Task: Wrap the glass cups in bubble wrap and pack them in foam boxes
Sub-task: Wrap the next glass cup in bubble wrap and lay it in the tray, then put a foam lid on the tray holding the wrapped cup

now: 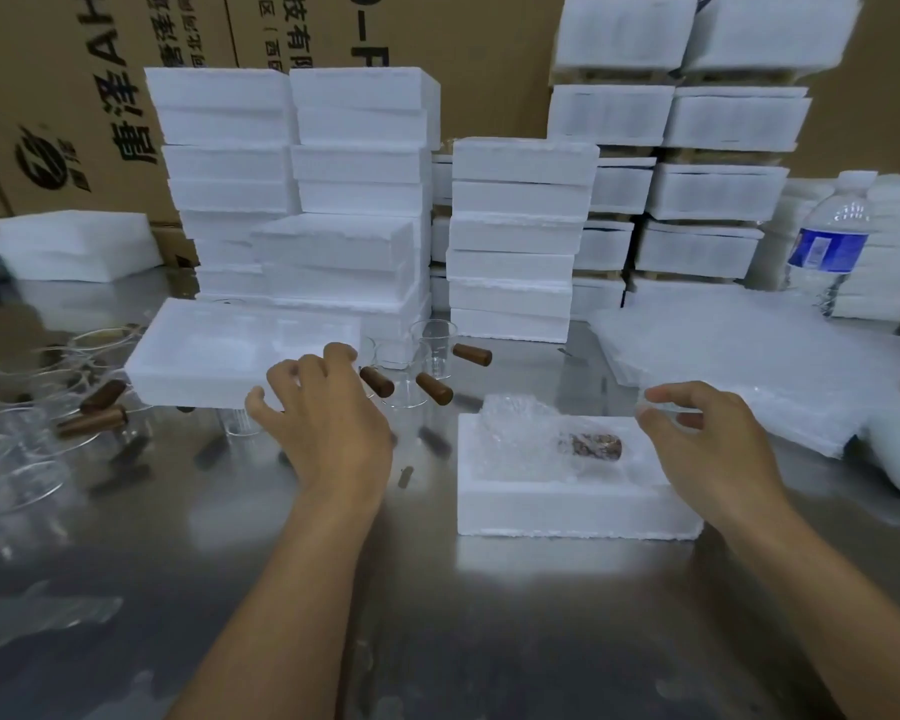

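Note:
An open foam box (567, 504) lies on the steel table at centre right, and a glass cup wrapped in bubble wrap (557, 439) rests inside it, its brown handle showing through. My right hand (707, 444) hovers at the box's right end, fingers apart and holding nothing. My left hand (328, 413) grips the near right corner of a foam lid (230, 353) held above the table on the left. Bare glass cups with brown wooden handles (427, 366) stand behind my left hand.
More glass cups (48, 407) crowd the left edge of the table. Stacks of foam boxes (515, 241) rise at the back before cardboard cartons. Bubble wrap sheets (749, 366) lie at the right, with a water bottle (832, 241) behind them.

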Action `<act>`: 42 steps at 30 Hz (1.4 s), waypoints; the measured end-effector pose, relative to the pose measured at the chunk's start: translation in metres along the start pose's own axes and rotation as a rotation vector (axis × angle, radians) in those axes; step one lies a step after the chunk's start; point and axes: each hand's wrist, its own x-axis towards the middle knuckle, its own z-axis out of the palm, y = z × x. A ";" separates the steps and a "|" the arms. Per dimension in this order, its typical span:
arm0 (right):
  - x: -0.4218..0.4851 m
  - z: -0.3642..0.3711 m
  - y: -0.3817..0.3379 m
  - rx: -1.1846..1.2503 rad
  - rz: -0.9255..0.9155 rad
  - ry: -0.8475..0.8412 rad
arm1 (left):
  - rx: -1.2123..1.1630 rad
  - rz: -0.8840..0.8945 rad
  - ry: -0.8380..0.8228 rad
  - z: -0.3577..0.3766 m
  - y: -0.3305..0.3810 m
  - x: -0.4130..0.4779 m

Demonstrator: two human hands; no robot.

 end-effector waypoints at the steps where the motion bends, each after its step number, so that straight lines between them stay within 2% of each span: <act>1: 0.000 0.000 0.000 -0.001 -0.001 0.003 | -0.019 0.000 0.016 0.000 0.000 0.000; 5: 0.001 0.000 0.002 -0.003 0.021 0.016 | -0.098 0.009 0.117 -0.010 0.007 0.000; 7: 0.002 0.001 0.002 -0.012 0.044 0.002 | -0.230 0.108 0.204 -0.019 0.014 -0.001; 9: 0.003 0.003 0.003 -0.026 0.060 -0.046 | -0.478 0.280 0.230 -0.029 0.022 -0.004; 11: 0.003 0.005 0.003 -0.036 0.062 -0.098 | -0.728 0.427 0.161 -0.039 0.030 -0.008; 13: 0.002 0.005 0.003 -0.024 0.050 -0.107 | -0.998 0.447 0.064 -0.051 0.040 -0.012; 16: 0.002 0.003 0.003 0.041 -0.006 -0.040 | -1.585 0.162 -0.191 -0.064 0.045 -0.010; 18: 0.001 0.001 -0.002 0.162 -0.049 0.037 | -1.962 -0.077 -0.499 -0.065 0.041 -0.005; 20: 0.000 -0.001 -0.008 0.330 -0.083 0.091 | -2.179 -0.284 -0.768 -0.061 0.037 -0.003; 22: -0.002 -0.003 -0.015 0.496 -0.111 0.091 | -2.313 -0.410 -0.916 -0.055 0.037 -0.006; 24: -0.003 -0.005 -0.018 0.652 -0.111 0.062 | -2.338 -0.439 -1.006 -0.050 0.038 -0.011; 27: 0.002 -0.013 -0.019 0.899 -0.035 0.018 | -2.248 -0.429 -1.100 -0.045 0.035 -0.012; 29: 0.006 -0.018 -0.018 1.046 0.050 -0.045 | -2.162 -0.410 -1.132 -0.041 0.032 -0.012; 31: 0.009 -0.022 -0.016 1.092 0.139 -0.119 | -2.041 -0.354 -1.115 -0.038 0.030 -0.012; 34: 0.009 -0.022 -0.012 0.988 0.236 -0.180 | -1.782 -0.242 -0.974 -0.036 0.034 -0.015; 40: 0.011 -0.023 -0.009 0.822 0.340 -0.182 | -1.211 0.004 -0.468 -0.034 0.040 -0.026; 42: 0.012 -0.024 -0.007 0.805 0.341 -0.199 | -1.116 0.078 -0.424 -0.032 0.039 -0.029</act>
